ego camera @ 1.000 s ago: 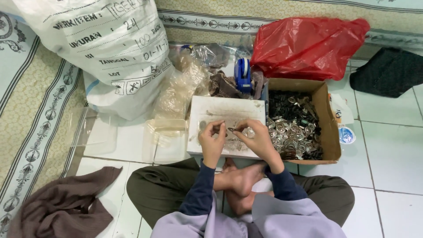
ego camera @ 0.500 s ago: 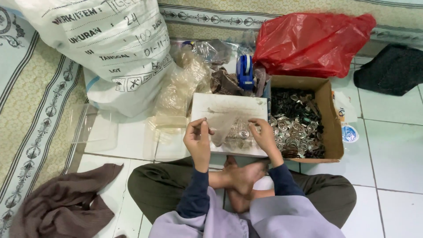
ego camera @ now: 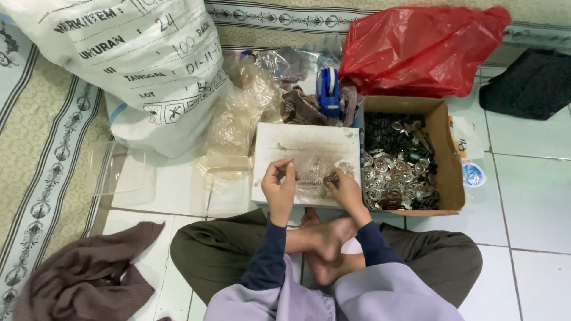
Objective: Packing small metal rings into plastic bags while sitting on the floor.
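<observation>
Fingers of the left hand [ego camera: 279, 185] are now pinched shut above the white board [ego camera: 303, 145], apparently on a small metal piece, though it is too tiny to be sure. A moment ago both hands worked close together; they have since drawn apart. The right hand [ego camera: 344, 189] rests on the little pile of metal parts [ego camera: 318, 173] on the board, fingers curled around one dark piece. The cardboard box [ego camera: 447, 160] of similar parts sits just beside it.
</observation>
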